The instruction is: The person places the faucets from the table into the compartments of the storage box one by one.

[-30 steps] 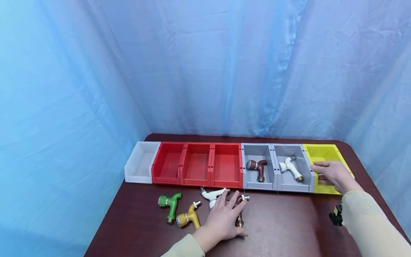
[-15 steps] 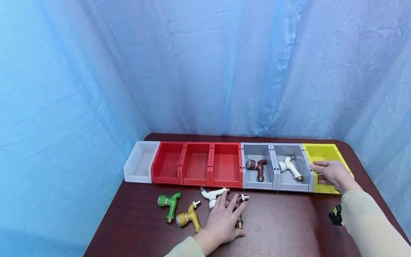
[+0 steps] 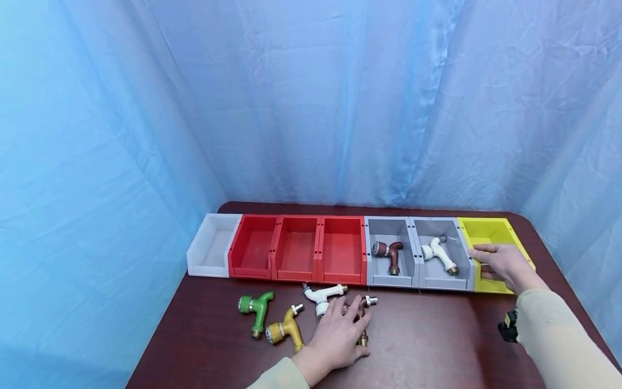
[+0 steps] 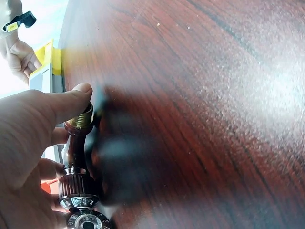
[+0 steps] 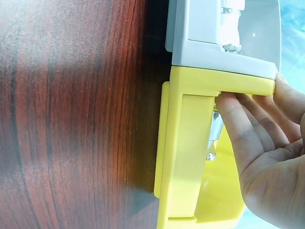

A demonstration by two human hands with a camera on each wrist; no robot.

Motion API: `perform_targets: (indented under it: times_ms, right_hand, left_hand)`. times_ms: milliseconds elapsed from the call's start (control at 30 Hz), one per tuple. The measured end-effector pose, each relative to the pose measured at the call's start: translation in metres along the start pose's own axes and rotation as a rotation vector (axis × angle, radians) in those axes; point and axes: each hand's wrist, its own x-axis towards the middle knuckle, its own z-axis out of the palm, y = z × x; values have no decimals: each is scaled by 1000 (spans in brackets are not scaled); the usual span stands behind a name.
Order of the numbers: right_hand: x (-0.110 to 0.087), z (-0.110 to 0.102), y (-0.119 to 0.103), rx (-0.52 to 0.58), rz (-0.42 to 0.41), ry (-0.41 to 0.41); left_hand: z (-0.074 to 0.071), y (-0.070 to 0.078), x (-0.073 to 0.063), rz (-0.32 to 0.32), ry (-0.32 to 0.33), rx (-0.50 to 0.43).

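Note:
My left hand lies over a brown tap on the table, partly covering it in the head view. In the left wrist view the thumb meets its brass threaded end, and the fingers curve behind its body and ribbed knob. A white tap lies just beyond these fingers. At the right end of the row, my right hand pinches the side wall of the yellow bin, thumb at the rim and fingers inside. Below those fingers a chrome part shows in the bin; the rest of it is hidden.
A yellow tap and a green tap lie left of my left hand. Behind stand a white bin, red bins and two grey bins holding a brown tap and a white tap. Blue curtains surround the table.
My left hand has drawn its spread fingers closer together and shifted slightly left over the brown tap, which has shifted very slightly. My right hand stays at the yellow bin.

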Motion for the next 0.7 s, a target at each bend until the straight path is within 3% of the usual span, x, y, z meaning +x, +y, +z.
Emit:
perform_targets:
  times_ms: [300,700]
  right_hand:
    - [-2,1,-2,6,-7,6]
    - [-1,1,-1,-1,12,10]
  left_hand:
    - [1,-4,0,72,61,49]
    - [-1,-9,-1,95,45,11]
